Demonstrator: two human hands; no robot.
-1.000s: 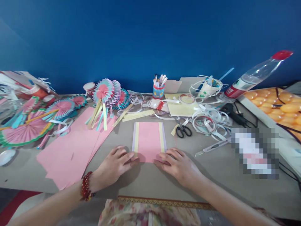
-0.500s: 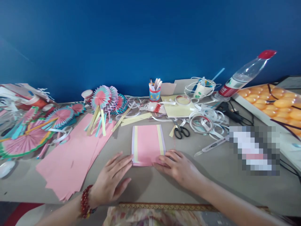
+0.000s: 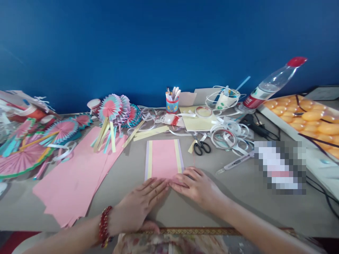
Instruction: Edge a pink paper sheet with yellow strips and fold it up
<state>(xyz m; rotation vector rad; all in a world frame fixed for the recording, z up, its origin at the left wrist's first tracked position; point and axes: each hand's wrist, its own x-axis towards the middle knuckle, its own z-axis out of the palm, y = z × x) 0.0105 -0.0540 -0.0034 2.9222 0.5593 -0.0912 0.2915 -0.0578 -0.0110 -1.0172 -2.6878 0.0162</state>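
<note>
A pink paper sheet with yellow and lilac strips along both sides lies flat on the table. My left hand rests on its near edge, fingers stretched out flat and together, holding nothing. At the near right corner my right hand has its fingers bent over the edge with the thumb close by, gripping the paper there. The near edge is partly hidden under both hands. Black-handled scissors lie just beyond my right hand, and a white utility knife is to its right.
Pink sheets are stacked at left, beside pleated paper fans. Behind the paper stand a pen cup and tape rolls. A bottle, a black glue gun and an orange-patterned box occupy the right.
My left hand has slid right from the paper's left corner onto the middle of its near edge, towards my right hand. The right hand stays at the near right corner. The view has shifted slightly.
</note>
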